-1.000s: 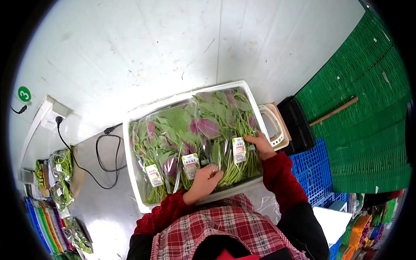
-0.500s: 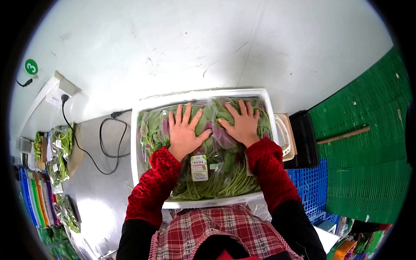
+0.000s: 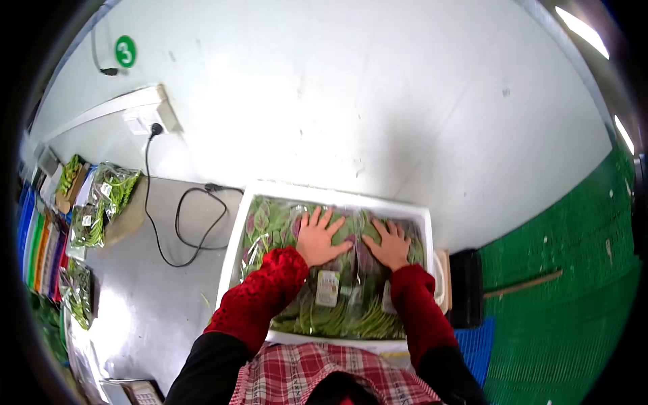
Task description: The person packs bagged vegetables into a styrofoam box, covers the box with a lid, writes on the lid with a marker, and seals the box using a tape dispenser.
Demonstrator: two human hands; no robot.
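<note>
Clear plastic bags of leafy greens (image 3: 358, 307), with green and purplish leaves and long stems, fill a white foam box (image 3: 236, 253). My left hand (image 3: 321, 237) lies flat on the bag at the left, fingers spread. Resting on the bagged leaves to its right is my right hand (image 3: 389, 244), its fingers also apart. A white printed label (image 3: 328, 289) shows on the bag below my left hand. Another label is partly covered by my right sleeve (image 3: 413, 287). Neither hand grips anything.
A black power cord (image 3: 177, 260) runs from a wall socket (image 3: 152, 121) across the metal table (image 3: 172, 297). Bagged vegetables (image 3: 111, 192) and colourful folders (image 3: 44, 250) are on the left. Right of the box stand a black crate (image 3: 466, 287) and green netting (image 3: 553, 324).
The view has shifted, so the box now sits lower in the picture and more wall shows. Both hands stay spread on the bags.
</note>
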